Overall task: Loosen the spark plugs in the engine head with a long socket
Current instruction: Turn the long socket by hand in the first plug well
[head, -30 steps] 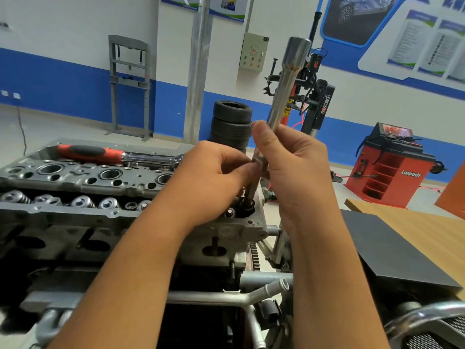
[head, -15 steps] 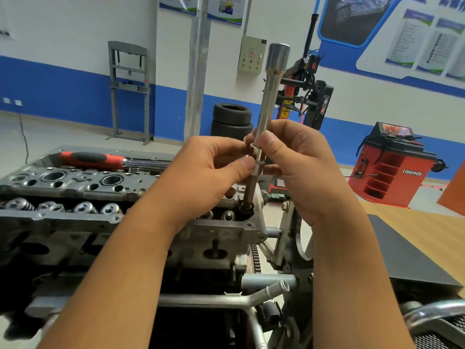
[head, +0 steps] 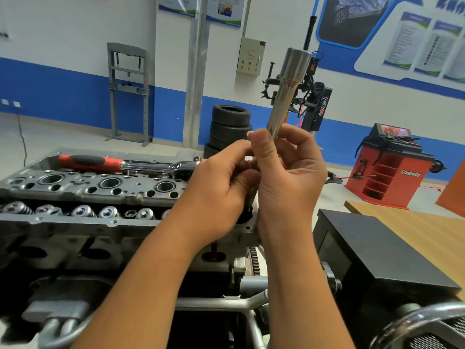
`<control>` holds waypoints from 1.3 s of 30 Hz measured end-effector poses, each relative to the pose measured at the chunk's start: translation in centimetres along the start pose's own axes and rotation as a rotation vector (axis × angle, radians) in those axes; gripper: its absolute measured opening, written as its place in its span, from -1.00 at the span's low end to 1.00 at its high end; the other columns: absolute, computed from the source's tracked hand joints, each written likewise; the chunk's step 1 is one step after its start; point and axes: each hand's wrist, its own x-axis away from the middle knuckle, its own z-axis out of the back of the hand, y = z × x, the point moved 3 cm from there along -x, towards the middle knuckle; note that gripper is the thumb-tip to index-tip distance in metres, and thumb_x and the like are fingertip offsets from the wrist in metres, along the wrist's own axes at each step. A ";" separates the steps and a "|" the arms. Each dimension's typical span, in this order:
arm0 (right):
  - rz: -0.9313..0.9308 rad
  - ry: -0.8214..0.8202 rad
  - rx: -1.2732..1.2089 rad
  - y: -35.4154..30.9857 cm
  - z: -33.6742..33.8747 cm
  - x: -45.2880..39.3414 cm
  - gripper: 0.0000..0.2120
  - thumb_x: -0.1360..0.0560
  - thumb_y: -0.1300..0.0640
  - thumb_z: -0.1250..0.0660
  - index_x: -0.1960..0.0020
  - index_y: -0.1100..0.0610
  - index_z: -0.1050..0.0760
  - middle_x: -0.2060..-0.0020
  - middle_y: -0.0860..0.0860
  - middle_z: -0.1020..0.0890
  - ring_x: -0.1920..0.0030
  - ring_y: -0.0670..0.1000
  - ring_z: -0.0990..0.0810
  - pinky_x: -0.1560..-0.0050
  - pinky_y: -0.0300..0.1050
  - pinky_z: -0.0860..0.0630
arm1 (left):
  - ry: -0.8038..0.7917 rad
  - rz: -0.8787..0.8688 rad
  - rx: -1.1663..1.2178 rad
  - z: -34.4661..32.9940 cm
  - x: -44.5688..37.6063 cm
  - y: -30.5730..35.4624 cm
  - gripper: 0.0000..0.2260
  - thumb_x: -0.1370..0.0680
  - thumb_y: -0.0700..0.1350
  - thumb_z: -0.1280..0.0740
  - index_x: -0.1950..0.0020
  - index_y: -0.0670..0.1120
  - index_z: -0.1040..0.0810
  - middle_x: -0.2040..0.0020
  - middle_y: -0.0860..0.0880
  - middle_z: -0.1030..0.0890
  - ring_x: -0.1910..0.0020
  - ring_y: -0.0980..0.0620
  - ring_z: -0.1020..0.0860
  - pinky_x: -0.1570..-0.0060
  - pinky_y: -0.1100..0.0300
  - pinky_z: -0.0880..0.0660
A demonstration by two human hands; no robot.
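Engine head on a stand, red-handled ratchet lying along its far edge

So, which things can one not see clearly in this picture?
- Head view: the long socket has its lower end hidden behind the left hand and right hand.
- No spark plug shows; the hands cover that corner of the engine head.
- Wall posters: text too small and blurred.
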 end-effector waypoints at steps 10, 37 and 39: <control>-0.069 0.077 0.128 1.0 -1.1 0.7 -0.60 -0.57 -0.20 -0.23 0.07 0.09 -0.64 0.16 -0.03 -0.71 0.15 -0.11 -0.65 0.10 -0.20 -0.59 | -0.067 0.057 0.122 0.4 -0.1 -1.1 -0.73 -0.69 -0.20 -0.30 -0.29 0.12 -0.60 -0.09 0.12 -0.72 -0.15 0.11 -0.68 -0.17 0.04 -0.64; -0.228 0.000 -0.022 2.0 -0.5 0.3 -0.77 -0.39 -0.04 -0.55 0.11 0.09 -0.62 0.23 -0.02 -0.66 0.19 -0.01 -0.60 0.10 -0.03 -0.61 | 0.056 0.110 0.167 0.4 0.0 -1.2 -0.78 -0.59 -0.18 -0.46 -0.19 0.04 -0.73 0.02 0.13 -0.77 -0.01 0.19 -0.72 -0.01 0.28 -0.64; -0.223 0.012 -0.025 1.9 -0.5 0.3 -0.69 -0.37 -0.18 -0.51 0.12 0.06 -0.64 0.17 0.02 -0.67 0.17 -0.04 -0.57 0.13 -0.12 -0.59 | -0.010 0.083 0.155 0.2 0.0 -1.0 -0.76 -0.65 -0.16 -0.37 -0.21 0.14 -0.69 -0.02 0.16 -0.76 -0.06 0.20 -0.71 -0.08 0.27 -0.63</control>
